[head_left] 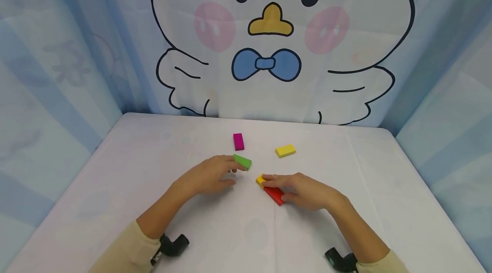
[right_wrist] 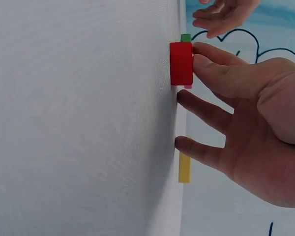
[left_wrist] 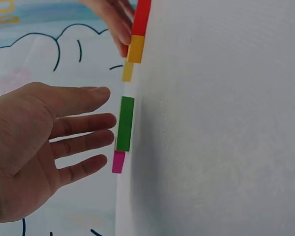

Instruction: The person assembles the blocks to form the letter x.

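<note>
1. Head view: The right hand [head_left: 303, 192] lay with extended fingers over the orange block [head_left: 260, 180] and the red block [head_left: 273, 196], set end to end near the middle of the white table [head_left: 326, 153]. The left hand [head_left: 211, 175], thumb and fingers apart, was at the green block [head_left: 244, 160]; contact could not be told. Uneven pressure from the right fingers, in judgement, could have skewed the joined pair. Count: five blocks, adding one magenta block [head_left: 238, 142] and one yellow block [head_left: 285, 151], both farther back; two hands; two black wrist devices [head_left: 174, 245]; one printed backdrop [head_left: 265, 102].

2. Left wrist view: The left hand was spread wide, holding nothing, with fingertips just beside the green block. A glancing fingertip could have turned that block instead of gathering it, the cause being a loose approach. Count: five blocks, one of each colour; two hands, the right only in part.

3. Right wrist view: The right thumb met the red block while the lower fingers stood apart; nothing enclosed it. A slipping thumb could have dragged it out of line. Count: four blocks, the orange one hidden; two hands.
</note>
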Tool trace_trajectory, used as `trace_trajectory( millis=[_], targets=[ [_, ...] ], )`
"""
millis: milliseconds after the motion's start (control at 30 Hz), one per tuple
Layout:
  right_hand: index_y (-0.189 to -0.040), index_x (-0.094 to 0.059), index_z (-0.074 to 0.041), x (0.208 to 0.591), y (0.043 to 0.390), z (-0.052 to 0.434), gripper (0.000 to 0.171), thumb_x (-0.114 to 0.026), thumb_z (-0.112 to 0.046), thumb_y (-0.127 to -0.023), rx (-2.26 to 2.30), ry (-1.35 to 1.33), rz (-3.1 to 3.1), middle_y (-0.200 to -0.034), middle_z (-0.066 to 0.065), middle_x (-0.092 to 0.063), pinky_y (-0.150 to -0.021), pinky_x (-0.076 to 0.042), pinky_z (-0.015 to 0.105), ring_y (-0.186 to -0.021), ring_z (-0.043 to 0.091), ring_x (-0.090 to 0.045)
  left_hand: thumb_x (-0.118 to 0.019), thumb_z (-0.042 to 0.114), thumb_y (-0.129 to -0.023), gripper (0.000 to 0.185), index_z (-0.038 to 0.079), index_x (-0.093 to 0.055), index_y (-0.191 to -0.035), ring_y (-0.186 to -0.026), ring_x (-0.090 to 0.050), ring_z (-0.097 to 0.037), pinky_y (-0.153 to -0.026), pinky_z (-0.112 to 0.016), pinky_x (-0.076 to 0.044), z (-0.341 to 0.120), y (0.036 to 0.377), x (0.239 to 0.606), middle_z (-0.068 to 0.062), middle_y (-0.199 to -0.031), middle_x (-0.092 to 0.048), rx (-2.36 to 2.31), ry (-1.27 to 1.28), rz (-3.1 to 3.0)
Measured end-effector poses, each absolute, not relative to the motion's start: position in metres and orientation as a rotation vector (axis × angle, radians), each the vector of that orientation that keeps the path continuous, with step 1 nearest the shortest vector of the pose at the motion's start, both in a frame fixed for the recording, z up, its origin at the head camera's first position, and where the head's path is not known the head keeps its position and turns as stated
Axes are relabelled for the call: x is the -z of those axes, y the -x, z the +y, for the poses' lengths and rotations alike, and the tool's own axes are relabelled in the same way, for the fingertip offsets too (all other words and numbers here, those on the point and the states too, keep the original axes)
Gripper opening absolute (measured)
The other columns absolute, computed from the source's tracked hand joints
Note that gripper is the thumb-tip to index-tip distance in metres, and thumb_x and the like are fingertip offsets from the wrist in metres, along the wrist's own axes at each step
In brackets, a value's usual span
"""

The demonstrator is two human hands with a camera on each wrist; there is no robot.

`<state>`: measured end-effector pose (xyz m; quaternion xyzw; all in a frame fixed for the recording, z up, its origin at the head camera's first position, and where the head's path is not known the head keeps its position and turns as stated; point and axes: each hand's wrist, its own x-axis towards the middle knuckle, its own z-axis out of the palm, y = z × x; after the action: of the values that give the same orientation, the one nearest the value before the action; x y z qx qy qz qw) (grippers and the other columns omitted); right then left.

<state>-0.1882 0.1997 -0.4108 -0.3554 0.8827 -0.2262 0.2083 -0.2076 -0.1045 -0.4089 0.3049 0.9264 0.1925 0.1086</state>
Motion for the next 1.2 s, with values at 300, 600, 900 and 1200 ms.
trace_trajectory(
  millis=[300, 600, 900, 1200],
  targets=[
    [-0.153, -0.054, -0.026, 0.414, 0.188, 0.2, 0.059, -0.066, -0.003, -0.1, 0.671, 0.972, 2.433, -0.166, -0.011, -0.04, -0.121, -0.037, 0.054, -0.155, 0.021, -0.038, -0.082, 0.018, -0.091, 0.043, 0.022, -0.071, -0.132, -0.12, -0.062, -0.022, -0.103, -0.041, -0.057, -0.105, 0.223, 0.408, -0.004, -0.13, -0.066, -0.518, -0.899, 2.858],
    [-0.155, -0.053, -0.025, 0.411, 0.19, 0.2, 0.059, -0.065, -0.004, -0.101, 0.656, 1.001, 2.428, -0.166, -0.009, -0.039, -0.122, -0.036, 0.055, -0.155, 0.021, -0.037, -0.08, 0.017, -0.092, 0.044, 0.022, -0.071, -0.134, -0.125, -0.059, -0.025, -0.106, -0.044, -0.055, -0.094, 0.244, 0.41, -0.007, -0.134, -0.063, -0.501, -0.869, 2.819],
    [-0.154, -0.054, -0.026, 0.41, 0.188, 0.201, 0.058, -0.065, -0.005, -0.101, 0.678, 0.954, 2.417, -0.166, -0.01, -0.039, -0.122, -0.036, 0.053, -0.155, 0.021, -0.036, -0.079, 0.014, -0.093, 0.044, 0.021, -0.071, -0.136, -0.127, -0.057, -0.027, -0.105, -0.046, -0.056, -0.08, 0.253, 0.416, -0.01, -0.142, -0.06, -0.526, -0.894, 2.714],
    [-0.154, -0.053, -0.027, 0.408, 0.187, 0.202, 0.059, -0.064, -0.004, -0.101, 0.673, 0.931, 2.416, -0.167, -0.012, -0.038, -0.122, -0.037, 0.053, -0.155, 0.02, -0.037, -0.075, 0.004, -0.094, 0.043, 0.022, -0.072, -0.133, -0.133, -0.055, -0.029, -0.108, -0.047, -0.054, -0.076, 0.255, 0.418, -0.011, -0.145, -0.06, -0.526, -0.874, 2.705]
  ],
)
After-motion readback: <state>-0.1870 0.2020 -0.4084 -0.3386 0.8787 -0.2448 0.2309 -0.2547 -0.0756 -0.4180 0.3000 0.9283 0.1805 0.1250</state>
